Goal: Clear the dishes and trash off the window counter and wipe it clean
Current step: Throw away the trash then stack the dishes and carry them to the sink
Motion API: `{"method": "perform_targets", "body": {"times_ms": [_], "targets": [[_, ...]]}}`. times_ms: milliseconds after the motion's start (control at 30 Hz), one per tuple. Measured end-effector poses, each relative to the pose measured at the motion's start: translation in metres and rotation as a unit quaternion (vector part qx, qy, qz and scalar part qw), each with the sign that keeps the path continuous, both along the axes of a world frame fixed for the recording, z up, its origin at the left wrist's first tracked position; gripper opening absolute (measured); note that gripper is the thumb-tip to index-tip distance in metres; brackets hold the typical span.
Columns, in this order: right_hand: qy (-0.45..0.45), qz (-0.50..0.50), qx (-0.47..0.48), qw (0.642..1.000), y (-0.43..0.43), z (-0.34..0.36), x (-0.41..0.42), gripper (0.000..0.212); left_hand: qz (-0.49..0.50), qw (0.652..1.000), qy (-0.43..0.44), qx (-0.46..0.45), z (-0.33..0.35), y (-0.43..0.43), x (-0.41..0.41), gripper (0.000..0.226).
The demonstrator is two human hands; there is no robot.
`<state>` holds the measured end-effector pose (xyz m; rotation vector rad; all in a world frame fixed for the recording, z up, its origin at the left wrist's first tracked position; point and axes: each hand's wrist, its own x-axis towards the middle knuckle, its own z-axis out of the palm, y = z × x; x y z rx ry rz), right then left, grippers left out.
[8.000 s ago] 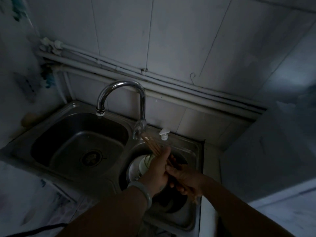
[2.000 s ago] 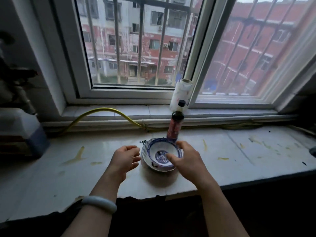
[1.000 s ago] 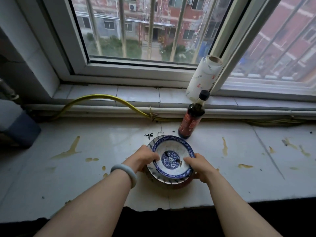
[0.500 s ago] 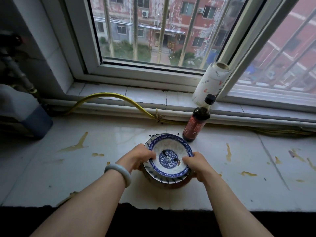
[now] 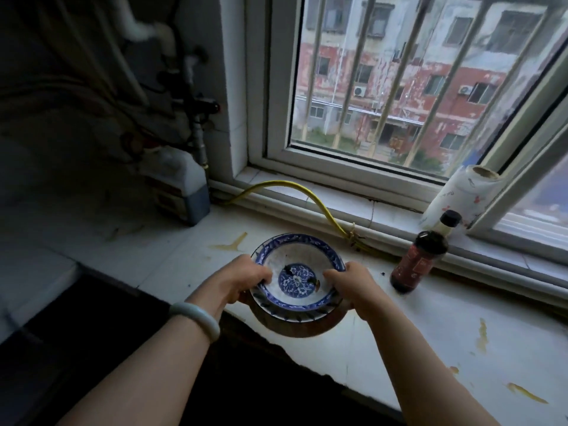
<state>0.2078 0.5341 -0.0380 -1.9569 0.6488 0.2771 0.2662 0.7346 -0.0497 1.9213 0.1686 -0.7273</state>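
Both hands on one stack of dishes, at the front edge of the window counter [image 5: 430, 333].

Left hand [image 5: 242, 282]: fingers curled over the left rim of the stack, thumb on top of the rim, gripping it. Pale bracelet [image 5: 195, 318] on that wrist.

Right hand [image 5: 353, 285]: clamped on the right rim the same way, thumb lying over the edge and pointing inward.

The stack, top to bottom:
- blue-and-white bowl [image 5: 296, 256], flower pattern in the centre, a few dark scraps of food in it
- plate [image 5: 295, 316] with dark marks round its edge, only the rim showing
- brown dish [image 5: 295, 329] at the bottom, only its near side showing

Stack sits level between the two hands. Cannot tell whether its base touches the counter or hangs just above it.

Counter surface: pale stone, yellowish smears [image 5: 230, 242] behind the stack on the left and more towards the right end.

Dark bottle [image 5: 419, 259] with a black cap and red label stands upright, right of the stack, apart from it, near the window ledge. Paper roll [image 5: 455, 198] stands on the ledge behind the bottle, leaning on the window frame. Yellow hose [image 5: 307, 192] arcs along the ledge. Plastic jug [image 5: 181, 186] with dark liquid stands at the far left, in shadow, under pipes.

Barred window [image 5: 399, 87] above; red and grey building outside.
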Motion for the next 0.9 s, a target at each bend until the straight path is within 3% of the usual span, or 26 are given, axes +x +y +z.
{"method": "perform_targets", "body": {"times_ms": [533, 700, 800, 900], "targets": [[-0.082, 0.254, -0.019, 0.964, 0.206, 0.031, 0.031, 0.025, 0.232, 0.971, -0.063, 0.014, 0.031, 0.212, -0.069, 0.012], [-0.084, 0.316, -0.022, 0.945, 0.296, 0.037, 0.034, 0.021, 0.294, 0.952, -0.084, 0.016, 0.035, 0.292, -0.093, 0.015], [-0.081, 0.346, -0.014, 0.935, 0.352, 0.038, 0.032, 0.023, 0.316, 0.945, -0.082, 0.009, 0.038, 0.345, -0.110, 0.035], [-0.082, 0.386, -0.018, 0.919, 0.412, 0.039, 0.027, 0.017, 0.356, 0.931, -0.079, -0.011, 0.037, 0.401, -0.130, 0.038]]}}
